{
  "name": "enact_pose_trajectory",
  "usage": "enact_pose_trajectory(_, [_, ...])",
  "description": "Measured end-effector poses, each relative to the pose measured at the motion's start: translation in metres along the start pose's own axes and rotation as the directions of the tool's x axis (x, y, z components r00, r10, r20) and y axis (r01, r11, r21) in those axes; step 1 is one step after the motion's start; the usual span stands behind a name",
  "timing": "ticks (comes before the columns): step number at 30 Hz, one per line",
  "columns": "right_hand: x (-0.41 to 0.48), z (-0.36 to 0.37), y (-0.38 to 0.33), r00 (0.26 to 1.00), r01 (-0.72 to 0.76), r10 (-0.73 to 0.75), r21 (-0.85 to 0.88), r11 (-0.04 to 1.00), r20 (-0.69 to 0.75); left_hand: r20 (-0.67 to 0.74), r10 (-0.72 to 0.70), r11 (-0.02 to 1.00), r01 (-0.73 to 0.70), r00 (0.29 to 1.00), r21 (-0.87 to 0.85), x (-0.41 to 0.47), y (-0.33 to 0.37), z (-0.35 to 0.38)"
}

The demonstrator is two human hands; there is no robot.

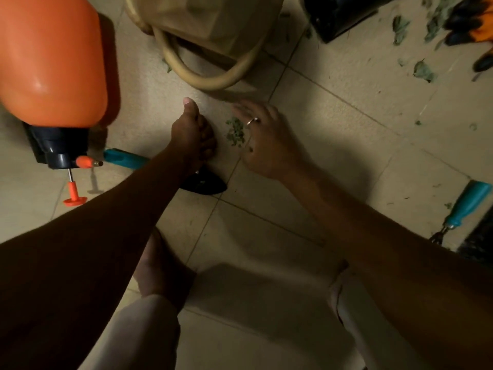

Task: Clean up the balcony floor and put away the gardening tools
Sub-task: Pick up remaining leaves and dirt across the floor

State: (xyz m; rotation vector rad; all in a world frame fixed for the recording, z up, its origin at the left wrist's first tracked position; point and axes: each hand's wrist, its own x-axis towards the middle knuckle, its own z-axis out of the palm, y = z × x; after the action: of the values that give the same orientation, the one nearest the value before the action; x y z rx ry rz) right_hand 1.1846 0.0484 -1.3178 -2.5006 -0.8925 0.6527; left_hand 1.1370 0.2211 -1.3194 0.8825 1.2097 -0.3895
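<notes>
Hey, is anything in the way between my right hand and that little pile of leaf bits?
Nothing visible. The right hand is spread open right beside the leaf pile, with no object between them. The left hand sits on the pile's other side.

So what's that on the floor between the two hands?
A small heap of green leaf scraps lies on the tiled floor between the left hand and the right hand, seen in the head view.
</notes>
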Motion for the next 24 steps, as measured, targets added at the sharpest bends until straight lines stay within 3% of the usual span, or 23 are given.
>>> enact_pose_trajectory(4, [0.012,0.003,-0.016,0.973,0.115,-0.053,-0.272,0.955,0.223,-0.012,-0.033,0.998,0.033,0.999,-0.048,-0.007,0.002,-0.001])
enact_pose_trajectory(6, [0.015,0.008,-0.016,0.973,0.14,-0.063,-0.355,0.924,0.222,-0.024,-0.034,0.997,0.033,0.999,-0.063,-0.013,0.001,-0.003])
enact_pose_trajectory(13, [-0.01,0.018,-0.016,0.957,0.288,-0.255,-0.347,0.893,0.139,-0.118,-0.083,0.996,0.082,0.99,-0.017,-0.034,-0.002,-0.009])
enact_pose_trajectory(18, [-0.012,-0.001,-0.003,0.877,0.478,-0.437,-0.262,0.838,0.201,-0.167,-0.092,0.996,0.093,0.982,-0.003,-0.04,-0.009,-0.009])
enact_pose_trajectory(21, [-0.016,-0.005,0.005,0.896,0.362,-0.291,-0.171,0.916,0.336,-0.226,-0.121,0.99,0.133,0.966,0.039,-0.043,-0.014,-0.009])
enact_pose_trajectory(23, [-0.021,-0.014,0.006,0.939,0.102,-0.071,-0.075,0.992,0.337,-0.241,-0.137,0.988,0.151,0.961,0.041,-0.05,-0.017,-0.004])
enact_pose_trajectory(24, [-0.023,-0.02,0.004,0.936,-0.104,0.09,0.024,0.994,0.34,-0.242,-0.147,0.986,0.161,0.959,0.037,-0.054,-0.018,0.0])
